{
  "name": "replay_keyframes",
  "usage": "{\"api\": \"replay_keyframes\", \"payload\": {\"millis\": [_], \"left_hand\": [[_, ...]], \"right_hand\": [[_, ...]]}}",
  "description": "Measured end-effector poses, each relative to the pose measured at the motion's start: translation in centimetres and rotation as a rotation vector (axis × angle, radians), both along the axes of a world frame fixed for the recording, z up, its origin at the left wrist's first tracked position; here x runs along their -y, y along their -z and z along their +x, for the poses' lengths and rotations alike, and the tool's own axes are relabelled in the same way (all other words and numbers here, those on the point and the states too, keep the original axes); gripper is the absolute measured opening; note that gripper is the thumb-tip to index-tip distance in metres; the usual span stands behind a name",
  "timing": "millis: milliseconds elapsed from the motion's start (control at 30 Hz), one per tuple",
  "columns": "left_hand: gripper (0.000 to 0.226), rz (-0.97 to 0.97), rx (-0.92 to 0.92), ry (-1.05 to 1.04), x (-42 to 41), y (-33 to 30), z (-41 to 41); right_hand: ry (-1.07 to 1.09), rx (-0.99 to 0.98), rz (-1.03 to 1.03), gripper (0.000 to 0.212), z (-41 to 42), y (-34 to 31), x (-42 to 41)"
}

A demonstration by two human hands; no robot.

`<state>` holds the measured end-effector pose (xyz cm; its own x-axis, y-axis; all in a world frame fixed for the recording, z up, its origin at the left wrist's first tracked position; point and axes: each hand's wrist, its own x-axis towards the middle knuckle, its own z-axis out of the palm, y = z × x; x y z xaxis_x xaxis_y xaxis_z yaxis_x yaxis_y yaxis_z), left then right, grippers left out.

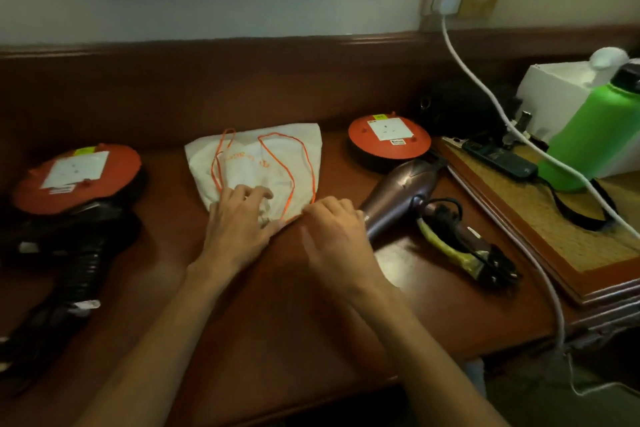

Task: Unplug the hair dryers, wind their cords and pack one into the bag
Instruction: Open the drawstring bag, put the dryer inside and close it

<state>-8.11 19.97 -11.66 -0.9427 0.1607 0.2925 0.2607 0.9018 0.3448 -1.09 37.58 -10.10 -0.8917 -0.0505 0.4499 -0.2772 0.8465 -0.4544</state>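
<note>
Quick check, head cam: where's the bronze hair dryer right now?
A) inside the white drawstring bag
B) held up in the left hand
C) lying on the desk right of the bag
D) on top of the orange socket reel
C: the bronze hair dryer lies on the wooden desk to the right of the white drawstring bag, beside the right hand.

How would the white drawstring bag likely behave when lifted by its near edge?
The white bag lies flat and creased on the desk, so it is probably thin, floppy cloth that would sag and fold. It looks empty, hence likely very light. Its loose orange drawstrings would probably dangle and might snag. Both the left hand and right hand are at its edge.
</note>
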Motion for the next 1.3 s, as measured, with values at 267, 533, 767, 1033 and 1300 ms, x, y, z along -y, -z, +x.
{"api": "replay_keyframes", "payload": {"millis": [267,533,767,1033,1300], "left_hand": [[0.027,0.12,0.142,0.191,2.5,-0.7,0.3],[0.029,0.33,0.069,0.211,2.7,-2.5,1.1],[0.029,0.171,-0.156,0.02,1.4,-4.9,1.0],[0.008,0.071,-0.214,-0.033,2.8,-6.7,0.5],[0.025,0.05,-0.157,-0.137,3.7,-6.9,-1.8]], "right_hand": [[-0.207,0.282,0.015,0.02,-6.7,3.1,4.1],[-0.023,0.234,-0.443,0.017,-6.5,1.7,5.7],[0.181,0.032,-0.325,0.016,-7.5,-1.0,6.4],[0.055,-0.055,-0.154,0.019,-8.9,-2.9,4.5],[-0.086,-0.039,0.149,0.018,-7.6,-3.8,5.6]]}}
